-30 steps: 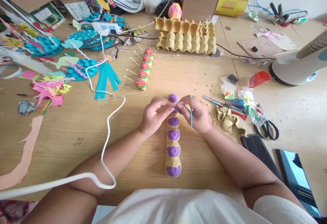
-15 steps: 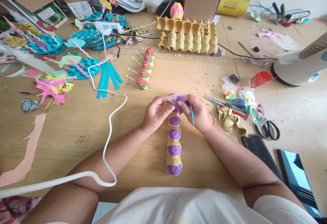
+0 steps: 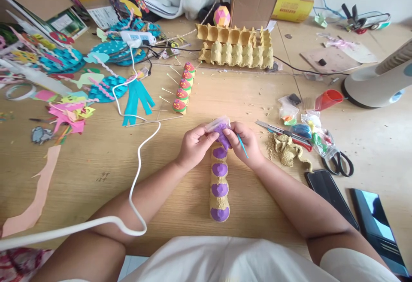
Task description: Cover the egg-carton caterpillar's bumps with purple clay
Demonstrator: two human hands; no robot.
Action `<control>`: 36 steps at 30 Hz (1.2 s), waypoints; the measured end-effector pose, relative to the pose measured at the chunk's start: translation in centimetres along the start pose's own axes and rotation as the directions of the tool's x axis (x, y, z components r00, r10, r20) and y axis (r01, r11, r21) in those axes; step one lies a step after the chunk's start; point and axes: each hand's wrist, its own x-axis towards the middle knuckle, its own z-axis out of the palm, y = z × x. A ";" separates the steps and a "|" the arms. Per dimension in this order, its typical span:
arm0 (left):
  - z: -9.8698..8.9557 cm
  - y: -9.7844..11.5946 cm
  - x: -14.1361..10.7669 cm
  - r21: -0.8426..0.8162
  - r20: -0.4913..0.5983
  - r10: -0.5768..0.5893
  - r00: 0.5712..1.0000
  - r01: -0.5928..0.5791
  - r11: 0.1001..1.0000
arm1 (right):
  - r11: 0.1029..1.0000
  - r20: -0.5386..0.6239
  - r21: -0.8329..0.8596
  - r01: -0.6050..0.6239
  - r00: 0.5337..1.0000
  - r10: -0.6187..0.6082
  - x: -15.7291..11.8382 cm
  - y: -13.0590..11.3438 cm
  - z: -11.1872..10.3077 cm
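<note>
My left hand [image 3: 197, 145] and my right hand [image 3: 246, 144] pinch a small clear bag of purple clay [image 3: 222, 134] between thumbs and fingers. A thin blue tool [image 3: 242, 145] is also held in my right hand, pointing down to the right. Below the hands lies a strip of egg carton [image 3: 219, 201] with purple clay on its bumps; its far end is hidden under the bag and hands. Farther back lies a finished-looking strip with red and green bumps [image 3: 182, 94], with thin pins beside it.
A white cable [image 3: 138, 157] crosses the table and my left forearm. Egg cartons [image 3: 241, 53] lie at the back. To the right are a utility knife [image 3: 280, 132], clay bags [image 3: 302, 130], black scissors [image 3: 337, 164] and a phone [image 3: 330, 194]. Blue strips [image 3: 137, 101] are on the left.
The bag has tilted and shifted slightly toward me, showing more purple clay. The blue tool now leans more to the right.
</note>
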 end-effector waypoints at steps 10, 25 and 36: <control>0.3 -0.1 -0.1 0.217 -0.034 0.143 0.989 -0.132 0.967 | 0.979 -0.079 -0.199 0.048 0.995 -0.065 -0.1 0.6 0.0; -0.4 -1.5 0.5 0.151 -0.293 0.091 0.952 -0.048 0.987 | 0.808 -0.186 -0.588 -0.045 0.979 -0.080 2.4 -4.0 -7.4; -0.4 -2.9 0.7 0.145 -0.322 0.118 0.939 -0.075 0.987 | 0.319 -0.322 -0.887 -0.333 0.943 0.088 6.5 -2.6 -20.5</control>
